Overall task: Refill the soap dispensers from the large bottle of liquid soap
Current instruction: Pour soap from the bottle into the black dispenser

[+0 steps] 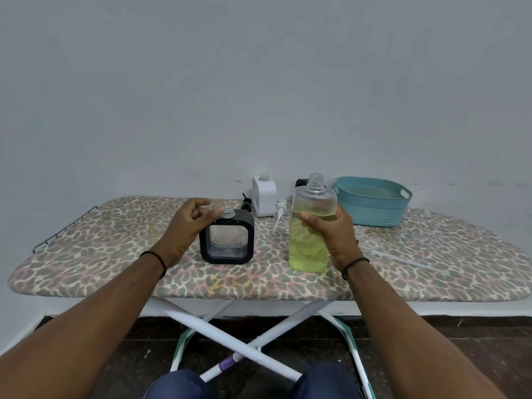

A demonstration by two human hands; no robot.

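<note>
A large clear bottle [312, 226] of yellow-green liquid soap stands upright and uncapped on the ironing board [115, 254]; my right hand [334, 234] grips its right side. To its left stands a black-framed square dispenser [227, 240] with its threaded neck uncovered and nearly no liquid inside. My left hand [190, 226] is at the dispenser's upper left shoulder, fingers curled beside the neck. A white dispenser [264, 195] without its pump stands at the back.
A white pump head [279, 210] with its tube and a black pump [247, 203] lie between the two dispensers. A teal woven basket [374, 201] sits at the back right. A clear thin tube [403, 259] lies on the board's right side. A wall stands close behind.
</note>
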